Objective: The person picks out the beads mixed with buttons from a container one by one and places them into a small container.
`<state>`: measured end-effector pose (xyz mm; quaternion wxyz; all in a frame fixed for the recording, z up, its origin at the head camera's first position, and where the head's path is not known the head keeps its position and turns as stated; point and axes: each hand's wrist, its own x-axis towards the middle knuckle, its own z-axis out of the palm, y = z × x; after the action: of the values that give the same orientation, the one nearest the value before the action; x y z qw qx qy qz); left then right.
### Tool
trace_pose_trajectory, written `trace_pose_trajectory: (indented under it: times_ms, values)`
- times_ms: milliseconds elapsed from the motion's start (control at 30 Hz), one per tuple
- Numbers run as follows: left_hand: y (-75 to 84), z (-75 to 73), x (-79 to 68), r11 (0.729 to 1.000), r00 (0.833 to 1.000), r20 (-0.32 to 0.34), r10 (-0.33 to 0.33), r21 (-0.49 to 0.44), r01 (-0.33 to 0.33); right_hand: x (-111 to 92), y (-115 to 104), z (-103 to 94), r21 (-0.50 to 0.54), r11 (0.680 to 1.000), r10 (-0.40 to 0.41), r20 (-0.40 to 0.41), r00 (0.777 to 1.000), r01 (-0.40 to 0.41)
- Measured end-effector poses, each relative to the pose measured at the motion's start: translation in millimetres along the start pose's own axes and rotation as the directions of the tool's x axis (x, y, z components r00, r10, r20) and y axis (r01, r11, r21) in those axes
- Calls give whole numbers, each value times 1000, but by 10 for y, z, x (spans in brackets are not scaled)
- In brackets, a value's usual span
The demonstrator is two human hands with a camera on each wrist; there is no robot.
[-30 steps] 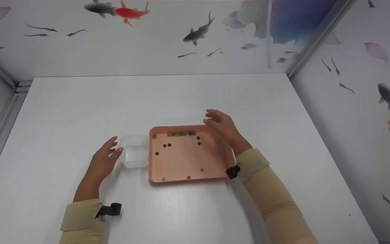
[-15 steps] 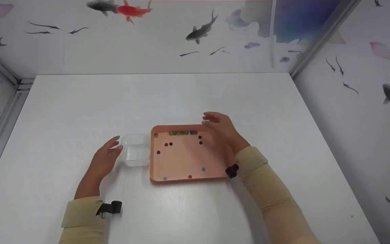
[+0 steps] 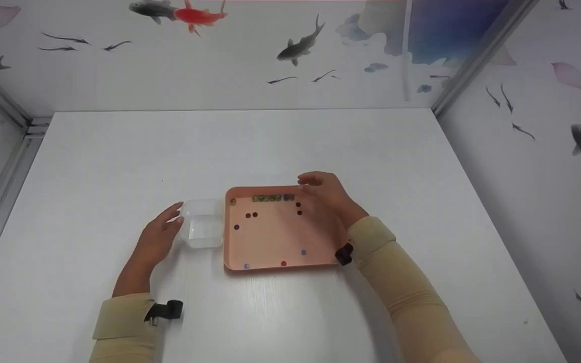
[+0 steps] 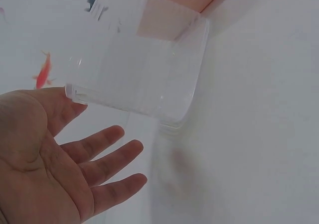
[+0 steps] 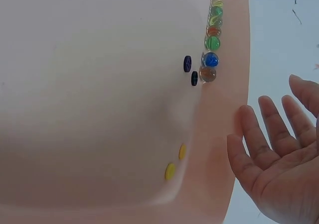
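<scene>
A clear plastic box (image 3: 202, 227) stands against the left side of a pink tray (image 3: 270, 239). My left hand (image 3: 157, 239) is at the box's left side, fingers loosely extended; in the left wrist view one digit meets or overlaps the rim. Glass marbles (image 5: 212, 43) lie in a row along the tray's far wall. My right hand (image 3: 326, 191) is at the far rim, right of the marbles. In the right wrist view its fingers (image 5: 259, 139) are spread and hold nothing. Dark buttons (image 5: 187, 63) and yellow buttons (image 5: 170, 171) lie in the tray.
A red button (image 3: 283, 263) and pale blue pieces (image 3: 303, 252) lie toward the tray's near side. One single marble (image 3: 233, 201) sits in its far left corner. White table (image 3: 250, 146) surrounds tray and box; patterned walls (image 3: 230, 65) stand behind and to the right.
My right hand has shifted slightly left and nearer along the far rim. My left hand has moved slightly closer to the box. The marbles and buttons stay where they were.
</scene>
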<state>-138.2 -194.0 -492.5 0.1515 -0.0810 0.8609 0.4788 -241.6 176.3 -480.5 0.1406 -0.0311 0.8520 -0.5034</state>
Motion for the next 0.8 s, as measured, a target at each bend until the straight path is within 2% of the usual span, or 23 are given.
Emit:
trace_pose_trajectory:
  times_ms: [200, 467, 800]
  values:
    - [-24, 2, 15, 1000, 1000, -5, 0, -12, 0, 20, -3, 20, -14, 998, 61, -3, 998, -61]
    - [-53, 0, 24, 1000, 1000, -7, 14, -17, -14, 14, -42, 59, -52, 997, 52, 17, 998, -52]
    - [-53, 10, 17, 1000, 1000, -12, 11, -9, -11, 48, -81, 88, -179, 976, 132, 49, 990, -122]
